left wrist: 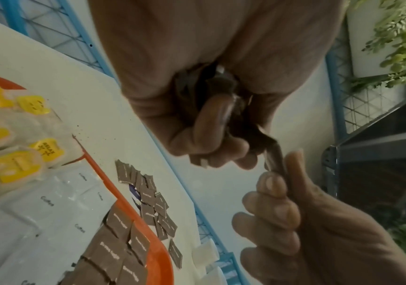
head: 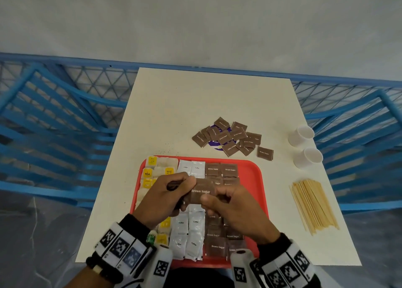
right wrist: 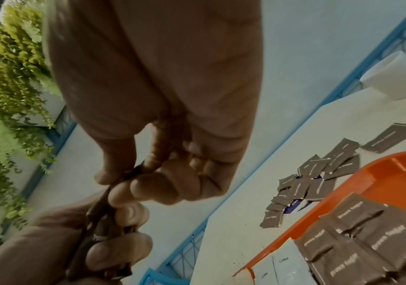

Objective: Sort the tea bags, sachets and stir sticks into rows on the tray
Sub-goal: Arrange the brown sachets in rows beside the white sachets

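Both hands hover over the red tray [head: 257, 178]. My left hand [head: 185, 187] grips a small stack of brown sugar sachets [head: 201, 192]. The right hand [head: 214, 197] pinches the right end of the top sachet [left wrist: 274, 154] between thumb and fingers. On the tray lie columns of yellow-tagged tea bags [head: 150, 172], white coffee sachets [head: 191, 168] and brown sugar sachets [head: 221, 170]; the hands hide the middle of these columns. In the right wrist view the right hand [right wrist: 121, 181] holds the sachet's edge [right wrist: 126, 175] above my left hand [right wrist: 114, 231].
A loose pile of brown sugar sachets [head: 230, 138] lies on the white table beyond the tray. Wooden stir sticks [head: 313, 205] lie in a bundle at the right, behind them two white paper cups [head: 301, 135]. Blue chairs [head: 54, 117] flank the table.
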Demonstrator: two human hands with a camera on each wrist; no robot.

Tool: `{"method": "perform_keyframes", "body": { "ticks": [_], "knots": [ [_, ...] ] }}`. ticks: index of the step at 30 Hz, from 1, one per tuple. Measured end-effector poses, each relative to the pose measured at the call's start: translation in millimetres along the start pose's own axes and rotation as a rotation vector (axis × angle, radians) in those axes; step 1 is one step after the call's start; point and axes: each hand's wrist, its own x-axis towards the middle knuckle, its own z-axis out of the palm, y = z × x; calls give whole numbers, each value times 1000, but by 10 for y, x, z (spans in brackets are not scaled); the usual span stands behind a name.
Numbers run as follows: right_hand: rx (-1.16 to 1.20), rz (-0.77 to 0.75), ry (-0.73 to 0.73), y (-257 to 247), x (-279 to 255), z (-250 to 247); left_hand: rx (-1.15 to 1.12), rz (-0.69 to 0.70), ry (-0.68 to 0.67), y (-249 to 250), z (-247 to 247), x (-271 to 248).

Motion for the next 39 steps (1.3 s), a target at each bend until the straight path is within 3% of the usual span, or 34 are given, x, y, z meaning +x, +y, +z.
{"method": "perform_keyframes", "body": {
  "ticks": [4,9,16,21,26,31,36,39],
  "knots": [
    [57,31,63,3,-7,-39,81,-8,7,21,6,-5],
    [115,5,17,79,-30,-7,-101,-56,-59,-41,-16,-49],
    [210,-25,241,-24,88,-71,-83,-61,-69,16,40,119],
    [199,-58,396,-82,170,-253,103,19,-130,148,131,246],
    [232,-20,391,20,156,-333,120,13,-70,112,199,324],
    [158,107,375,344,70,-476,167,-51,-38,-75,210,255],
    [95,480,429,1102,86,-598,76,-280,130,-466,25,1],
    [55,565,428,1402,147,-576,-74,-408,174,-581,-33,-107]
  ]
}}
